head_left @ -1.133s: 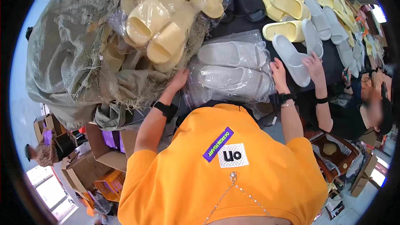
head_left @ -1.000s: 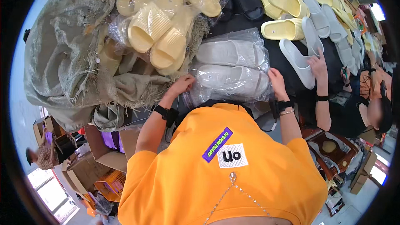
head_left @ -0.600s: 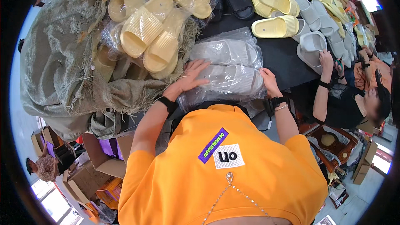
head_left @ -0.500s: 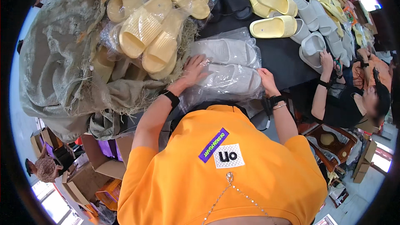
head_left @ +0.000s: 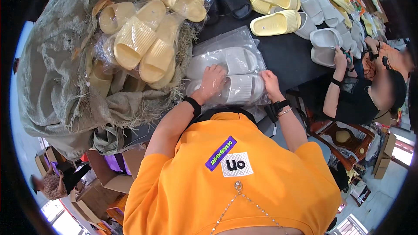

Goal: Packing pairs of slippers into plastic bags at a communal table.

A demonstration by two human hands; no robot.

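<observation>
left hand: inside the clear bag, so it's kinda hazy
grey slippers: partly covered by both hands
co-worker's face: blurred
yellow slippers: lower ones buried in the sack

Glossy, crinkled clear plastic bag; matt, ribbed white foam slides inside; rough, frayed burlap sack; smooth matt yellow slides; matt black tabletop
</observation>
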